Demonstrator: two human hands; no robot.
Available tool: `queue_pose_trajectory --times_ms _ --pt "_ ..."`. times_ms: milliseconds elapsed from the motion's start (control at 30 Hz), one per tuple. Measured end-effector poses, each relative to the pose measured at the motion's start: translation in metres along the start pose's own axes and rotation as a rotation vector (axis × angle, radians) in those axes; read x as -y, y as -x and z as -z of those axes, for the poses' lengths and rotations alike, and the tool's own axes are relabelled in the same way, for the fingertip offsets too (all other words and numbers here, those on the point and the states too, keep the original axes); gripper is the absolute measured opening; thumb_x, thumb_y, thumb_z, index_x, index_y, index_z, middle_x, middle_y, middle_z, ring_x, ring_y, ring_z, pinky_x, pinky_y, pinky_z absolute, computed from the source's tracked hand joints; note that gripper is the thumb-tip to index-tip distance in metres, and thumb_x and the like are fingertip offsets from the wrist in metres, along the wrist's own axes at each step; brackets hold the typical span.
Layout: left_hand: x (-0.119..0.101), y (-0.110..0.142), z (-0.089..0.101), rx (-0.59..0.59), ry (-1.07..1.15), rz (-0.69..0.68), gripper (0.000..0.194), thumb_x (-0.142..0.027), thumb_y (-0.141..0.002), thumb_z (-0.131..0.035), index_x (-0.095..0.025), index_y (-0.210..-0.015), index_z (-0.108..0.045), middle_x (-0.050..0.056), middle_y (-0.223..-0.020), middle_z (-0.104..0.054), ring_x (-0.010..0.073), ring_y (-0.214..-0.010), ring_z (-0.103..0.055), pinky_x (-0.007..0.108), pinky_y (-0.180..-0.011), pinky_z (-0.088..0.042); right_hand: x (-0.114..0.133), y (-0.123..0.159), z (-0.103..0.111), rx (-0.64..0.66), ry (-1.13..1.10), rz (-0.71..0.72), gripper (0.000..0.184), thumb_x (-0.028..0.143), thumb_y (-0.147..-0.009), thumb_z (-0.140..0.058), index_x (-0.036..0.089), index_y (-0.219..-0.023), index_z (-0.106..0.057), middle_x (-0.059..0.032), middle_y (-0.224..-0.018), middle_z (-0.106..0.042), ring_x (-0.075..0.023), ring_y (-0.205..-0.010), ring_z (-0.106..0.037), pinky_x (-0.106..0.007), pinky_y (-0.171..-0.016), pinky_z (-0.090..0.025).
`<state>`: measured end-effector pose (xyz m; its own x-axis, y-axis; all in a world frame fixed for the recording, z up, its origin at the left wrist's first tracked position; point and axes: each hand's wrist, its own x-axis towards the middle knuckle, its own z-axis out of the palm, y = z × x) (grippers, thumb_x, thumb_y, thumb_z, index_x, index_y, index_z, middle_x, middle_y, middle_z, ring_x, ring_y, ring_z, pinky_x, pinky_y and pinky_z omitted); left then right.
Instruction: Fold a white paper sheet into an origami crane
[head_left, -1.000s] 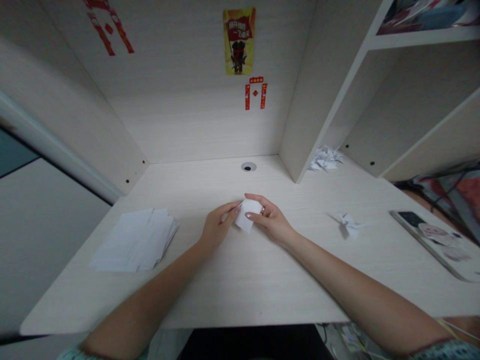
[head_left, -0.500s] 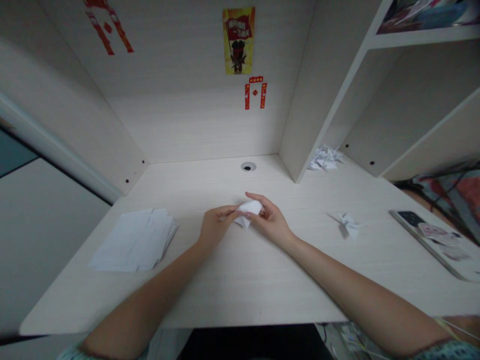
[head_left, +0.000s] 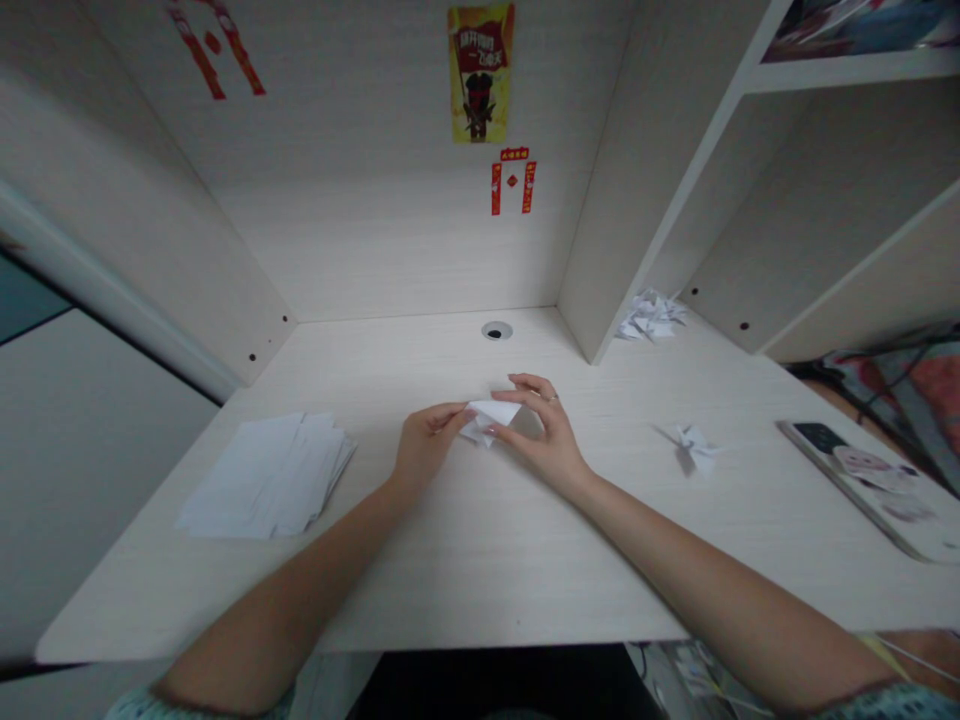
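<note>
A small piece of folded white paper (head_left: 495,411) is held between both hands just above the middle of the desk. My left hand (head_left: 426,445) pinches its left corner between thumb and fingers. On the other side, my right hand (head_left: 544,430) has its thumb on the lower edge and its index finger along the upper right edge; the other fingers are raised and curved, one wearing a ring. The paper's inner folds are partly hidden by the fingers. Off to the right lies a folded paper figure (head_left: 697,449) with pointed ends.
A stack of white paper sheets (head_left: 262,480) lies at the left of the desk (head_left: 480,570). At the right rests a phone (head_left: 874,490). A pile of folded paper pieces (head_left: 651,314) sits behind the upright divider (head_left: 637,200). A cable hole (head_left: 496,330) is at the back.
The right hand's fingers have lifted and spread, with its index finger now along the paper's top edge. The paper shows a flatter, wider upper face. My left hand keeps its pinch.
</note>
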<state>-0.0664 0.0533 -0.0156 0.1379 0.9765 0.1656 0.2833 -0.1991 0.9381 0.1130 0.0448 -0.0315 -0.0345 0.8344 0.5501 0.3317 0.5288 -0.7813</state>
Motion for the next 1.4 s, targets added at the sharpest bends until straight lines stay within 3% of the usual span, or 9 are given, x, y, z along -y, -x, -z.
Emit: queue_pose_trajectory --times_ms 633,933,1400 --pt "0.003 0.002 -0.001 0.004 0.04 -0.043 0.027 -0.037 -0.08 -0.058 -0.021 -0.097 -0.072 0.003 -0.099 -0.072 0.0198 -0.089 -0.066 0.03 -0.083 -0.049 0.007 0.005 0.0 0.044 0.149 0.134 0.033 0.03 -0.082 -0.061 0.032 -0.115 -0.061 -0.0064 -0.104 -0.057 -0.0236 -0.103 -0.05 -0.044 -0.093 -0.039" --pt "-0.003 0.004 -0.003 0.006 0.109 -0.007 0.033 -0.037 -0.077 -0.063 -0.02 -0.104 -0.069 0.003 -0.105 -0.07 0.0199 -0.096 -0.065 0.032 -0.09 -0.049 0.007 0.005 -0.002 0.074 0.194 0.185 0.029 0.031 -0.08 -0.063 0.028 -0.109 -0.062 -0.0072 -0.106 -0.057 -0.0241 -0.104 -0.049 -0.043 -0.092 -0.039" --pt "-0.005 0.008 -0.003 -0.018 -0.025 -0.081 0.03 -0.037 -0.08 -0.06 -0.022 -0.104 -0.069 0.002 -0.108 -0.069 0.0195 -0.102 -0.063 0.032 -0.097 -0.045 0.008 0.005 -0.004 0.11 0.152 0.244 0.027 0.021 -0.084 -0.057 0.027 -0.11 -0.058 -0.0067 -0.103 -0.057 -0.0217 -0.102 -0.052 -0.042 -0.091 -0.041"
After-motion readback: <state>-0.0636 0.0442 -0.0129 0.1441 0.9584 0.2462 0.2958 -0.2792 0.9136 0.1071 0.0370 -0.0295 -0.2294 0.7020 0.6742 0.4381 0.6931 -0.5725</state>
